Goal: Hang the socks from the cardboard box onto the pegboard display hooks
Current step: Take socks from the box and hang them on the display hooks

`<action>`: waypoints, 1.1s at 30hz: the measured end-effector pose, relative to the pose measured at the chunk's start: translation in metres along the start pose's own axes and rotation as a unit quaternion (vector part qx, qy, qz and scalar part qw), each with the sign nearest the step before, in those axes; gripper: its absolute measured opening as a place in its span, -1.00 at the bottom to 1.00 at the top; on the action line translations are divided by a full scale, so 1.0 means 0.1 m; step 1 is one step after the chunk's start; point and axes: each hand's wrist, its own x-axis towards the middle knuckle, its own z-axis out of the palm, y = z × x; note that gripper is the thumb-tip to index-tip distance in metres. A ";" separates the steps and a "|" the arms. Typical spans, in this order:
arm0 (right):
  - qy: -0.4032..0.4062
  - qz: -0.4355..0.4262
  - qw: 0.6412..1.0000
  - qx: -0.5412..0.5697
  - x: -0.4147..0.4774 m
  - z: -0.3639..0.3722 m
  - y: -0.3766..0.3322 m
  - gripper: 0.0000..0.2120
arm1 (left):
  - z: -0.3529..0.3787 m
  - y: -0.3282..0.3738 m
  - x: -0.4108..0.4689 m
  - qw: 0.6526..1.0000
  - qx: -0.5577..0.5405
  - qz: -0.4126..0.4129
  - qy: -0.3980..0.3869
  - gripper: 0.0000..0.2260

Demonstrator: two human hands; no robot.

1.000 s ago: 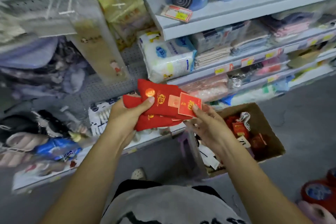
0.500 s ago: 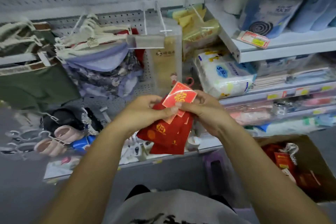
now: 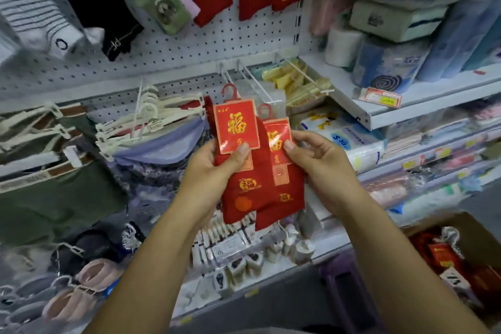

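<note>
While two pairs of red socks (image 3: 252, 198) are held up before the pegboard (image 3: 189, 46), the left hand (image 3: 214, 171) pinches one by its stiff card (image 3: 235, 127) and the right hand (image 3: 322, 168) pinches the other's, thumbs pressed on top. Soft, light and floppy by the look, they seem best taken at the card, just under the plastic hook (image 3: 230, 91). The box (image 3: 447, 222) at lower right is cut off, its contents blurred.

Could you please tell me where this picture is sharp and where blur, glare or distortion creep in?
Head view: the red socks are sharp, their print readable; the label pinched by the right hand shows glare streaks; the edges smear, as on the striped socks upper left and the cardboard box lower right; the wide lens bows the shelf; light is even, no hard shadows.
</note>
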 end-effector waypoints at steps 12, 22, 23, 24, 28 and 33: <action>0.181 -0.171 0.967 -0.055 0.63 -0.32 -0.96 -0.86 | 0.49 0.81 0.76 0.994 0.020 0.100 0.027 -0.88; 0.120 -0.164 0.979 -0.001 1.93 -0.18 -1.75 -0.79 | 0.81 1.39 1.43 0.972 0.075 0.208 0.085 -0.89; 0.125 -0.163 0.979 0.006 2.10 -0.15 -1.80 -0.79 | 0.83 1.42 1.47 0.969 0.080 0.216 0.087 -0.89; 0.128 -0.162 0.978 0.018 2.26 -0.12 -1.85 -0.81 | 0.85 1.44 1.51 0.967 0.085 0.225 0.088 -0.89; 0.135 -0.130 0.980 0.068 2.75 0.02 -2.09 -0.78 | 0.94 1.49 1.63 0.959 0.089 0.247 0.108 -0.90; 0.152 -0.157 0.972 0.083 3.16 0.10 -2.30 -0.77 | 1.04 1.51 1.74 0.958 0.090 0.243 0.120 -0.88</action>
